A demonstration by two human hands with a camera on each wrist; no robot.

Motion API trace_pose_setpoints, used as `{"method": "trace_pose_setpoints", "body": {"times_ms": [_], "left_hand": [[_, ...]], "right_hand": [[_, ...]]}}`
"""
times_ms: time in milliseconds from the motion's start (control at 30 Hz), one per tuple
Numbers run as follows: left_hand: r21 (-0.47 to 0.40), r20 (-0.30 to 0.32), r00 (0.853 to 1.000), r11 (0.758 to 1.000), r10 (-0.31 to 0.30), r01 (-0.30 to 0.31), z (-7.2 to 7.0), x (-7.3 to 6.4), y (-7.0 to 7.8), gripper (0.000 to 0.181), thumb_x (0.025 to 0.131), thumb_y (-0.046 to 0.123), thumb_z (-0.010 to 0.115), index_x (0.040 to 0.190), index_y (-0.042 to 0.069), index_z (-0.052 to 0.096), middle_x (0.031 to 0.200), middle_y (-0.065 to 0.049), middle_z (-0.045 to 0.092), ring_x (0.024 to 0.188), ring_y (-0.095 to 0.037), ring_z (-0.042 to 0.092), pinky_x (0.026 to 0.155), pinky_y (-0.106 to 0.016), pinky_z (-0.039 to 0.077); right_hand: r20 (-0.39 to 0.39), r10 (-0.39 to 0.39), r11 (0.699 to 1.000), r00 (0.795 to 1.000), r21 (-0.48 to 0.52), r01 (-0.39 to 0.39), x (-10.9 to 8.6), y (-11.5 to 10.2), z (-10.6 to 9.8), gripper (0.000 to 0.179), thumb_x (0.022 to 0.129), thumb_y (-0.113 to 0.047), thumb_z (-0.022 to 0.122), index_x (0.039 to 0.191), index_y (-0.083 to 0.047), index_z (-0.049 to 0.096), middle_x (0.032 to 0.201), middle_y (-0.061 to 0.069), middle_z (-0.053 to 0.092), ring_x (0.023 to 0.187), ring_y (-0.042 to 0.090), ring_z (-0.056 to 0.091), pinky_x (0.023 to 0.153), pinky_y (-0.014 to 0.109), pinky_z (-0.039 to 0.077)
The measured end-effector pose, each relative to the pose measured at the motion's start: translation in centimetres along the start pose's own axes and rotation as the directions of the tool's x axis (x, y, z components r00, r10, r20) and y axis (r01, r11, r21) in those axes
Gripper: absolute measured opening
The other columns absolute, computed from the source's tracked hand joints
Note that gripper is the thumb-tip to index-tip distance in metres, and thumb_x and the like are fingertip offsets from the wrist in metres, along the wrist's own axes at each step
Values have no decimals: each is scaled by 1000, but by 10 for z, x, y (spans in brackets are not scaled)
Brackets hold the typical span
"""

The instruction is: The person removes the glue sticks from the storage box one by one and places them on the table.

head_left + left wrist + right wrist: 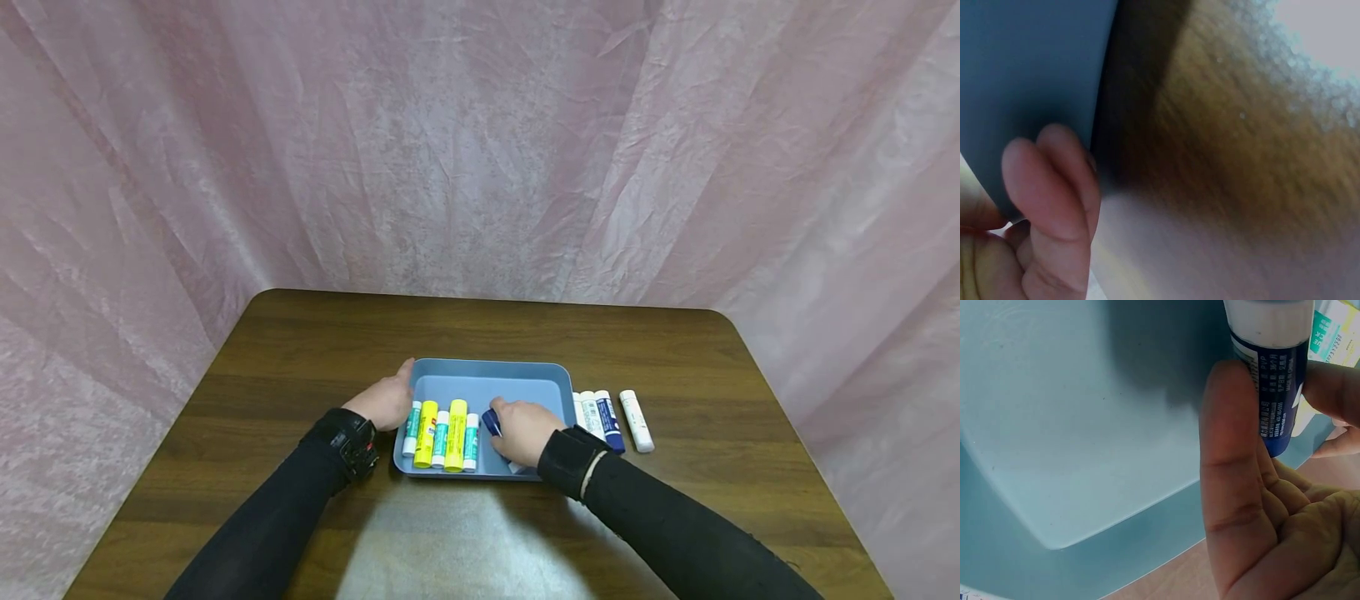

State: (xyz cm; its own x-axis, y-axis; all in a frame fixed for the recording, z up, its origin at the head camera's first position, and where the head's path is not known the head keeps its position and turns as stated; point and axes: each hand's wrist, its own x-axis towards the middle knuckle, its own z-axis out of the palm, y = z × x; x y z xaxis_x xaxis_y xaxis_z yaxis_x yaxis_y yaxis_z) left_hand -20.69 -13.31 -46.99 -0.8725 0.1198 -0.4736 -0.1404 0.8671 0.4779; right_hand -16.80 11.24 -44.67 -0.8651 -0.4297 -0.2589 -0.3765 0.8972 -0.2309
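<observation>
A blue tray lies on the table. My left hand grips its left edge; in the left wrist view the fingers lie against the tray's wall. Over the tray's right half, my right hand pinches a dark blue and white glue stick between thumb and fingers. Left of that stick, a row of yellow glue sticks and white-and-teal glue sticks stands side by side in the tray, alternating. The left wrist view shows none of the sticks.
Just right of the tray, white glue sticks and a blue glue stick lie close together, partly behind my right wrist. Another white stick lies slightly apart. A pink curtain hangs behind the wooden table.
</observation>
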Motion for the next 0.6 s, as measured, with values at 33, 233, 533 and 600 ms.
{"method": "trace_pose_setpoints", "body": {"times_ms": [33,233,533,600], "left_hand": [[0,-1,1000,1000,3,-3,0,0,0,65,111,24,35,164,11,0,77,-10,60,58,-22,56,57,-29,43],[-8,-3,1000,1000,15,-15,-1,-3,1,65,111,22,34,164,10,0,73,-10,58,56,-21,54,56,-29,43],[5,-14,999,999,34,-34,-2,-3,1,64,111,22,34,164,8,2,72,-9,57,56,-22,55,55,-29,43],[4,-15,999,999,41,-40,-2,-3,0,64,110,21,34,164,8,2,70,-9,57,55,-21,54,55,-29,43]], "right_hand": [[-1,0,1000,1000,2,0,0,0,-1,47,95,-28,70,133,-4,58,97,9,70,76,16,60,72,34,54],[3,10,1000,1000,24,-10,-1,3,-3,50,96,-29,69,138,-4,55,101,10,71,78,16,61,72,34,54],[-4,29,997,1000,71,-29,-4,8,-11,52,97,-29,68,140,-4,53,100,11,70,77,17,61,68,33,53],[-12,32,996,999,79,-31,-5,10,-12,53,97,-29,68,140,-4,52,99,11,69,77,17,61,67,32,52]]}}
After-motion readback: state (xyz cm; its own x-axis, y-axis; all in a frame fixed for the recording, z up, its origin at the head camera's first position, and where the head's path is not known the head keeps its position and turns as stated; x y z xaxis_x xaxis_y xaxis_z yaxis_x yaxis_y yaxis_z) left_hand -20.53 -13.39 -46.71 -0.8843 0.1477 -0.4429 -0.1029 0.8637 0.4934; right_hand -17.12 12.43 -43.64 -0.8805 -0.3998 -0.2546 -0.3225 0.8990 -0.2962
